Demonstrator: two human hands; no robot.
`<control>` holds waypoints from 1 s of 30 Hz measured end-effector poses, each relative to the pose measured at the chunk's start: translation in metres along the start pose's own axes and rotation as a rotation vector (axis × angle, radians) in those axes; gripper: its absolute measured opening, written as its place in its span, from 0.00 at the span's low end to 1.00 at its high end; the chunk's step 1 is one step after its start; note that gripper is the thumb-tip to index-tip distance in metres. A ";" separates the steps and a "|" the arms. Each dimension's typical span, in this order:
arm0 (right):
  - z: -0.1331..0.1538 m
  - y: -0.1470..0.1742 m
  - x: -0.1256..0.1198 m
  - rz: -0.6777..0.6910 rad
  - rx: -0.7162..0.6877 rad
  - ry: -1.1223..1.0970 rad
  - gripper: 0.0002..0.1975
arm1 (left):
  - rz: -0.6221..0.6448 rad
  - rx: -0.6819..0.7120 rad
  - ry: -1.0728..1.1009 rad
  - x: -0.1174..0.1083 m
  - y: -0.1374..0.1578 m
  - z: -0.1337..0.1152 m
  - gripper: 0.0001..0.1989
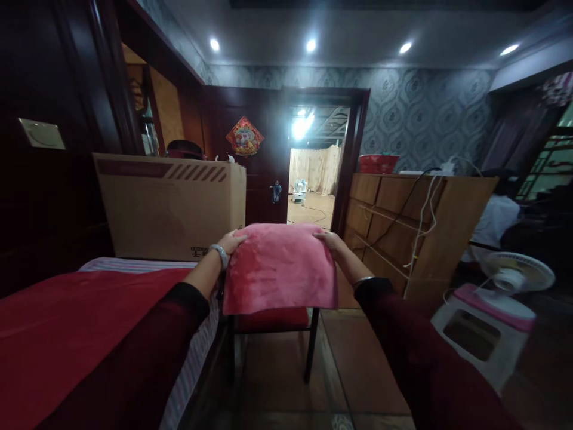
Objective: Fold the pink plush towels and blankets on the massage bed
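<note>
A pink cloth [282,269] with a soft, plush surface hangs stretched between my two hands. My left hand [231,242] grips its upper left corner, fingers closed on the edge. At the upper right corner, my right hand [330,241] pinches the cloth in the same way. Behind and below the cloth stands a chair with a red seat [273,320] and dark legs; the cloth covers the upper part of it. To the left lies a red cover [89,304] over a striped sheet [190,364].
A large cardboard box [170,203] stands at the back left. Wooden drawers [394,206] bear a red basin [378,163] and hanging cables on the right. Further right, a white fan [514,275] rests on a pink-topped stool [492,322]. An open doorway [358,125] lies ahead.
</note>
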State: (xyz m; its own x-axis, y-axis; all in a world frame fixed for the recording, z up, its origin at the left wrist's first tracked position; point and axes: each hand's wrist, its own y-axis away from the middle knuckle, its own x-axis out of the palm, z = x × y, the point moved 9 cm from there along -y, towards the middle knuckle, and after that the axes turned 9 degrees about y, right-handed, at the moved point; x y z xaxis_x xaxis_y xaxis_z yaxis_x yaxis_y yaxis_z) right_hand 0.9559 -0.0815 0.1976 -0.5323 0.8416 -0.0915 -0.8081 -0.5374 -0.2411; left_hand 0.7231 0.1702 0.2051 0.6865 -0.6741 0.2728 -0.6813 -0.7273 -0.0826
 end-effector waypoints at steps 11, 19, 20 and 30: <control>-0.010 -0.017 -0.018 -0.132 -0.034 0.102 0.21 | -0.057 0.186 -0.190 -0.001 -0.026 -0.003 0.27; 0.037 0.005 -0.016 -0.198 -0.178 0.631 0.29 | -0.165 0.354 -0.586 0.015 -0.007 -0.041 0.29; 0.053 0.009 -0.004 -0.198 -0.275 0.783 0.29 | -0.140 0.446 -0.720 0.032 0.002 -0.050 0.30; 0.027 0.021 0.090 0.109 -0.535 1.266 0.25 | 0.278 0.591 -1.393 0.122 0.022 0.016 0.30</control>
State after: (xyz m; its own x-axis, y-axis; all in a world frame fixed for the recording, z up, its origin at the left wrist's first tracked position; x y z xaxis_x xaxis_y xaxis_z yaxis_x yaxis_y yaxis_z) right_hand 0.8848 -0.0186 0.2100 0.2373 0.4271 -0.8725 -0.4293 -0.7596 -0.4886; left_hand 0.7958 0.0703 0.2212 0.4736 -0.1305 -0.8710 -0.8602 -0.2810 -0.4256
